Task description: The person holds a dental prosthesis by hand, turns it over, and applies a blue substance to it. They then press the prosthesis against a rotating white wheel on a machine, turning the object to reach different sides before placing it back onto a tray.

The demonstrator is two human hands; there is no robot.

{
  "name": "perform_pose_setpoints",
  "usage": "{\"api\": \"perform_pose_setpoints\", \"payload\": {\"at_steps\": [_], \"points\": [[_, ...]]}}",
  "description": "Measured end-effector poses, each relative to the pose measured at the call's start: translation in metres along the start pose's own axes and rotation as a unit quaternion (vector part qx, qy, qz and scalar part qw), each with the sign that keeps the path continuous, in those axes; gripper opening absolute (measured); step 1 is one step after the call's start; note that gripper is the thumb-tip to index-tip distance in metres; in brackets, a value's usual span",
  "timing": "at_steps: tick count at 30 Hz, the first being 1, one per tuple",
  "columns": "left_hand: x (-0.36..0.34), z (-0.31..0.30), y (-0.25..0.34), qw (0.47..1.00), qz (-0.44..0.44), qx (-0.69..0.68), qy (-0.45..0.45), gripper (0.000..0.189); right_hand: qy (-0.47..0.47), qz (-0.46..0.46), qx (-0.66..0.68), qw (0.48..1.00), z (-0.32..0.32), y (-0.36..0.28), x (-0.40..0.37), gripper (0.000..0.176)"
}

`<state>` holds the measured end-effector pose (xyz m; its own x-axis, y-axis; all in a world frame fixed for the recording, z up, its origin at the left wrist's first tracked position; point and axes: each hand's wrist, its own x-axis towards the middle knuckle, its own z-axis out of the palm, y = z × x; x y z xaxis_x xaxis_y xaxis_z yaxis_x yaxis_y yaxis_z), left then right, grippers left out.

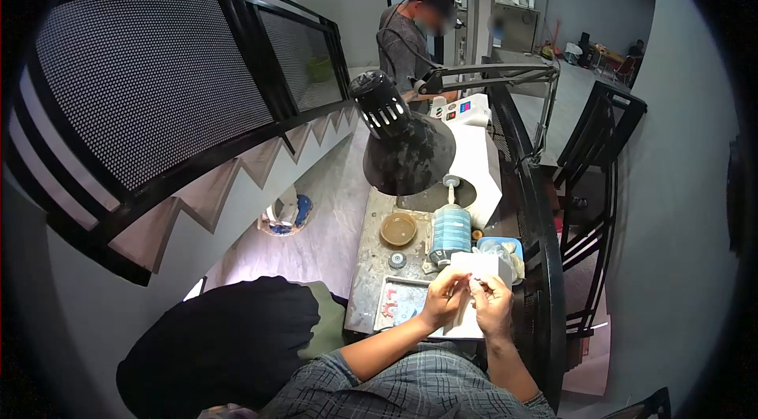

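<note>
My left hand (445,297) and my right hand (492,306) come together above a white surface (466,326) at the near end of the bench. Both sets of fingers are pinched closed, fingertips meeting around something tiny that I cannot make out. Just beyond them stands a blue polishing motor (452,231) with a spindle (451,188) pointing away from me. Left of my left hand lies a shallow tray (382,316) with small red pieces (389,302) and something light blue in it.
A black desk lamp (407,152) hangs over the bench (365,277). A brown bowl (399,230) and a small dark round part (397,260) sit left of the motor. A blue container (513,248) is at the right. Another person (407,40) stands beyond a white machine (472,109).
</note>
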<state>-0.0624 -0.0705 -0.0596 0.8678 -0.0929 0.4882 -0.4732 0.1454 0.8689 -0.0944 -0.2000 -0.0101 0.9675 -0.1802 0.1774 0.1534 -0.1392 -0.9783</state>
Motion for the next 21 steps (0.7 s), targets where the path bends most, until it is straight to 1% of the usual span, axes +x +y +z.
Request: {"api": "perform_pose_setpoints", "payload": {"at_steps": [2, 7, 9, 12, 15, 17, 21], "points": [[-0.001, -0.001, -0.001, 1.000, -0.002, 0.002, -0.003, 0.016, 0.000, 0.013, 0.000, 1.000, 0.000, -0.005, 0.000, 0.014], [-0.003, 0.000, -0.001, 1.000, -0.017, -0.012, -0.001, 0.016, -0.001, -0.003, -0.023, 1.000, 0.001, -0.006, 0.001, 0.014], [-0.004, 0.001, -0.001, 0.999, -0.039, -0.012, 0.016, 0.019, 0.000, -0.005, -0.017, 1.000, 0.002, -0.011, 0.001, 0.014], [-0.003, 0.000, -0.001, 0.999, -0.041, 0.025, 0.018, 0.019, -0.004, -0.003, -0.012, 1.000, 0.000, -0.012, 0.003, 0.014], [-0.003, 0.002, -0.005, 0.999, -0.042, 0.007, 0.026, 0.018, -0.007, 0.000, -0.011, 1.000, -0.001, -0.011, 0.003, 0.015], [-0.005, 0.001, -0.008, 0.999, -0.042, 0.011, 0.014, 0.019, -0.011, -0.011, -0.028, 0.999, -0.001, -0.008, 0.004, 0.016], [-0.007, 0.000, -0.011, 0.999, -0.047, 0.019, 0.002, 0.018, -0.012, -0.008, -0.011, 1.000, -0.001, -0.009, 0.005, 0.015]]}}
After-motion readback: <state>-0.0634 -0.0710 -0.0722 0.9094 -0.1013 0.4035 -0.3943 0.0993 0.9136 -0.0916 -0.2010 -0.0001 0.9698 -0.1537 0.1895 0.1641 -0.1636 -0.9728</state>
